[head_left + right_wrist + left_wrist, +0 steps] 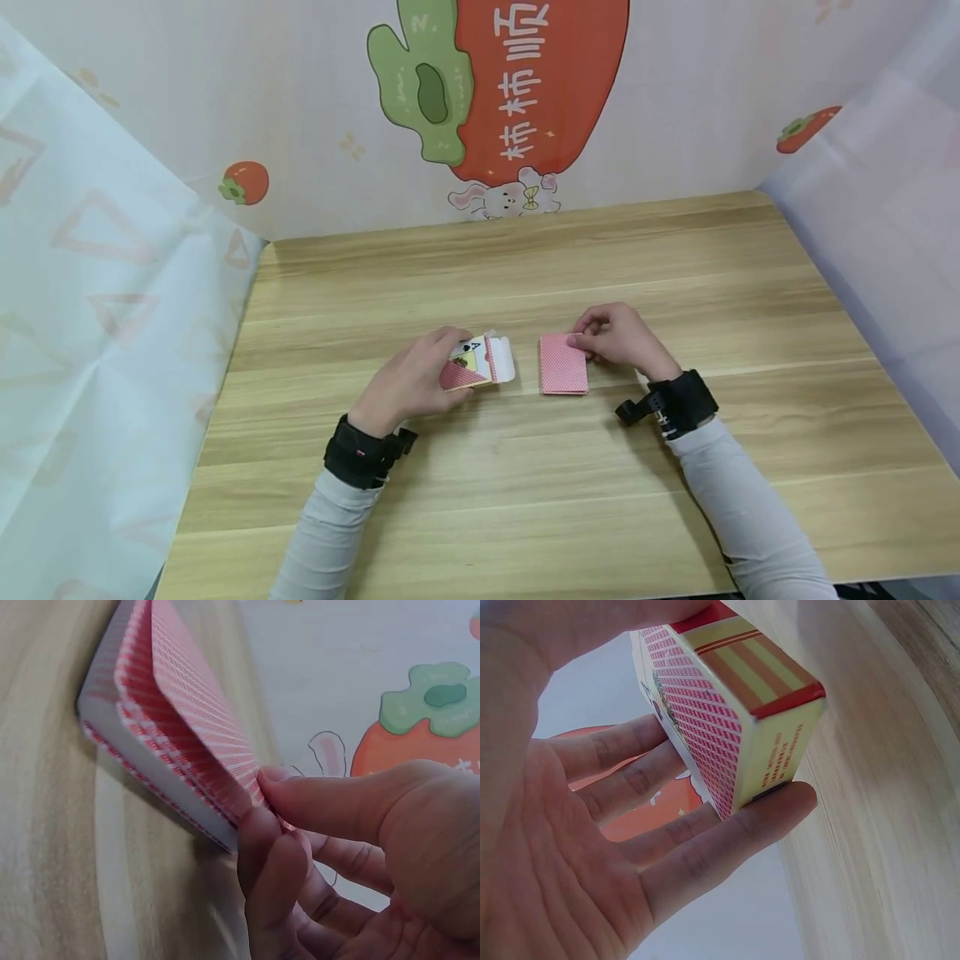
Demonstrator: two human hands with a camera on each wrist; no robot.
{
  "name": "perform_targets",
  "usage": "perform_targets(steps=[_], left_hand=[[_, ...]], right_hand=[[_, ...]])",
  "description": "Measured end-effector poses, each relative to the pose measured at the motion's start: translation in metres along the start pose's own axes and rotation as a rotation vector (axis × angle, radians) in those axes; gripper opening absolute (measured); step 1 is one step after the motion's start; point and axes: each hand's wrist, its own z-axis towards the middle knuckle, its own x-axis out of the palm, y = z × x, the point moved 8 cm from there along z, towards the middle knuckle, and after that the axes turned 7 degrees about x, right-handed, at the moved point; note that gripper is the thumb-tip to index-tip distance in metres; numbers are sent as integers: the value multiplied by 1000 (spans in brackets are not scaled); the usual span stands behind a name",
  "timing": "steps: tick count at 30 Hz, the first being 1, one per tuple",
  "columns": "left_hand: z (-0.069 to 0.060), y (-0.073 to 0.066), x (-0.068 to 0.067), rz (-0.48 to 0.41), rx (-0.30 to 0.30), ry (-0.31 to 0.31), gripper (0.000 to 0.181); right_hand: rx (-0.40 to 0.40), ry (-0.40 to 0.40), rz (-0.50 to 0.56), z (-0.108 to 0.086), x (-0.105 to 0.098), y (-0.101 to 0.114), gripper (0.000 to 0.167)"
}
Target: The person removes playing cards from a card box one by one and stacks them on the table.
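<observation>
The left hand (417, 375) holds a card box (463, 377) between thumb and fingers, its white flap (502, 360) open toward the right and an ace pattern showing on its face. In the left wrist view the box (780, 742) shows a striped end and a printed side. To the right, a red-backed deck (562, 367) lies on the table. The right hand (621, 340) pinches the deck's upper right corner. Up close in the right wrist view, thumb and fingers lift the corner of the top cards (202, 697) away from the stack (157, 776).
The wooden table (525, 500) has a printed cloth (315, 100) behind it and pale cloth hanging at the left (97, 292) and right (885, 192). Each wrist wears a black band.
</observation>
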Motion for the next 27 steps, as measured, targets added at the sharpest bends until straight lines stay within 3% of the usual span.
perform_targets(steps=[6, 13, 21, 27], left_hand=[[-2, 0, 1, 0, -13, 11, 71], [0, 0, -1, 9, -9, 6, 72], [1, -1, -1, 17, 14, -2, 71], [2, -7, 1, 35, 54, -2, 71]], right_hand=[[-48, -51, -92, -1, 1, 4, 15], [-53, -65, -114, -1, 0, 5, 15], [-54, -65, -96, -1, -1, 7, 16], [-172, -54, 7, -13, 3, 31, 9]])
